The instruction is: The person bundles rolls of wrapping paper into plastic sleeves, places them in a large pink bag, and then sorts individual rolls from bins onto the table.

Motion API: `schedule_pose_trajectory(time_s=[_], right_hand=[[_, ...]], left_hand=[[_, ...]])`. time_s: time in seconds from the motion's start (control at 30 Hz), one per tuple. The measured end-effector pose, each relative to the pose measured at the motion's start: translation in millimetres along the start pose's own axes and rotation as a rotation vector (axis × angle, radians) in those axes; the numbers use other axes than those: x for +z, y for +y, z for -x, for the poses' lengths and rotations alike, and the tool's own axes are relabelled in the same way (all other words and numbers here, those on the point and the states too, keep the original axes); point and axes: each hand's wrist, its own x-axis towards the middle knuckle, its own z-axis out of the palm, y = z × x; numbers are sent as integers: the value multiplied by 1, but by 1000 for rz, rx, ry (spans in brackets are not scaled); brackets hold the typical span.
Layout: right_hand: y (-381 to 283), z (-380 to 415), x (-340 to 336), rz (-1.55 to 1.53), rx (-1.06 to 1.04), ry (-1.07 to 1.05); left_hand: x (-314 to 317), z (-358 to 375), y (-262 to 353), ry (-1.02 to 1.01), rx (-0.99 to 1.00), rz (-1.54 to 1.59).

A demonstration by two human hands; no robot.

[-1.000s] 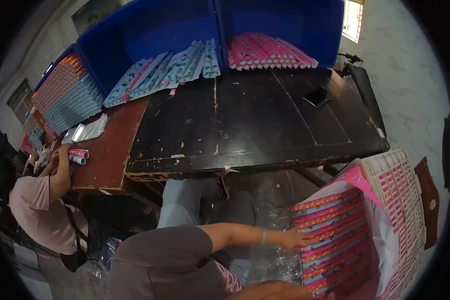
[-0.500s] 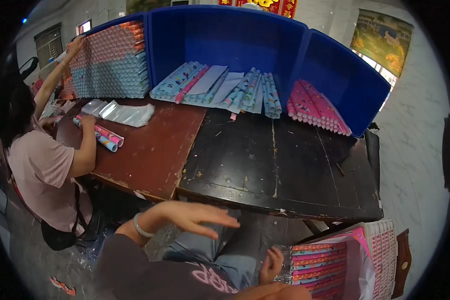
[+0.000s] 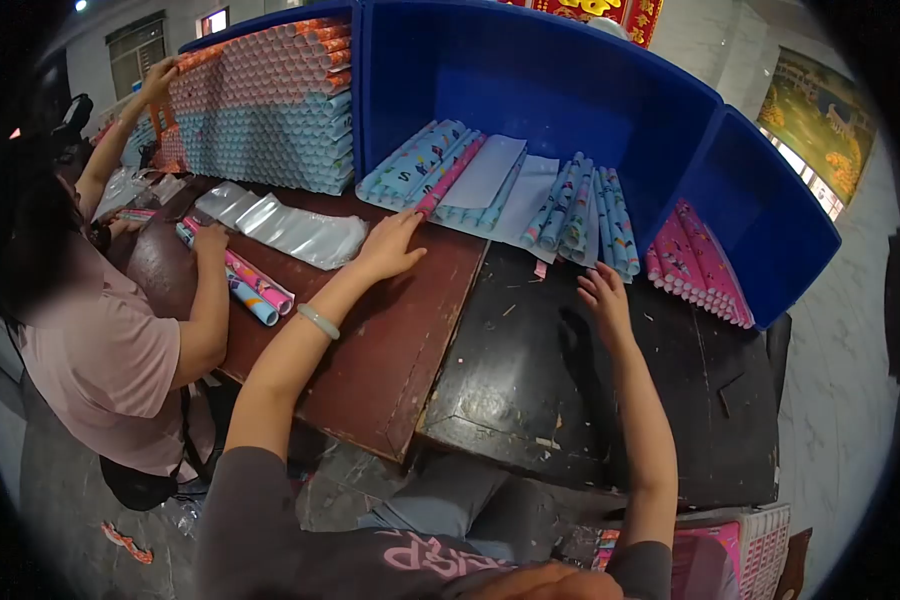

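My left hand [image 3: 392, 247], with a bangle on its wrist, reaches over the red-brown table. Its fingertips are right at the near end of a pink patterned paper roll [image 3: 448, 178], thumb apart. My right hand [image 3: 606, 296] hangs over the black table with fingers spread, just below the near ends of some light-blue patterned rolls [image 3: 568, 205]. These rolls lie in the middle blue bin [image 3: 540, 80], with more blue rolls [image 3: 420, 160] left of the pink one and white sheets [image 3: 492, 172] between them.
Pink rolls [image 3: 698, 265] lie in the right blue bin [image 3: 775, 215]. On the left, a co-worker [image 3: 110, 340] touches a tall stack of rolls [image 3: 260, 110] and two or more loose rolls [image 3: 255, 285]. Clear plastic sleeves [image 3: 300, 230] lie nearby. A crate [image 3: 765, 550] stands low at right.
Both my hands have gone from near my lap up and forward over the tables. My left is now at the pink roll, my right near the blue rolls. The view has shifted.
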Motion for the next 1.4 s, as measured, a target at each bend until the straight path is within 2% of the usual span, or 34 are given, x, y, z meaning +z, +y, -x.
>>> schedule_pose_trajectory(time_s=[0.03, 0.1, 0.17, 0.2, 0.23, 0.27, 0.3, 0.37, 0.43, 0.5, 0.53, 0.6, 0.63, 0.67, 0.73, 0.77, 0.83, 0.87, 0.93, 1.03, 1.07, 1.13, 1.3, 1.4], right_hand=[[17, -15, 10, -36, -18, 29], [53, -42, 25, -128, -20, 88], [85, -52, 42, -192, -30, 130], [98, -57, 43, -27, -254, 145], [90, -53, 47, -79, -202, 117], [82, -49, 51, -134, -148, 92], [89, -49, 47, -125, -221, 79], [83, -50, 41, -219, -128, 135], [80, -48, 46, -260, -133, 177], [80, -46, 48, -163, -142, 134], [83, -48, 48, -134, -175, 103], [87, -48, 45, -135, -168, 108], [85, -48, 47, -136, -174, 106], [83, -48, 48, -144, -174, 108], [81, -46, 48, -134, -153, 115], [80, -46, 48, -140, -152, 117], [78, -45, 49, -154, -143, 98], [76, -44, 50, -160, -143, 98], [75, -42, 50, -145, -144, 103], [79, -44, 48, -170, -155, 76], [78, -44, 49, -188, -160, 72], [79, -45, 49, -186, -161, 78], [83, -47, 47, -190, -152, 93], [85, -49, 45, -158, -159, 108]], left_hand=[[5, -10, -13, 0, 0, -12], [12, -27, -29, -66, -297, 167], [20, -40, -36, -32, -329, 171], [27, -49, -40, -84, -407, 160], [37, -57, -48, -137, -487, 147], [47, -61, -54, -95, -482, 183], [56, -66, -60, -107, -487, 170], [60, -82, -53, -212, -628, 93], [59, -92, -45, -181, -636, 80], [51, -98, -31, -182, -882, 487], [61, -97, -32, -197, -885, 485], [78, -96, -40, 68, -805, 484], [131, -94, -83, 247, -614, 220], [145, -93, -95, 245, -610, 213], [158, -94, -101, 396, -610, 227], [139, -92, -91, 394, -606, 223], [82, -88, -59, -45, -874, 896], [79, -87, -59, -45, -874, 890], [74, -82, -58, -27, -1043, 1362], [70, -76, -53, 14, -1127, 1507], [71, -75, -51, 20, -1126, 1504], [72, -73, -49, 157, -1080, 1530], [57, -69, -57, 305, -1069, 1607], [38, -65, -74, 348, -1030, 1550]])
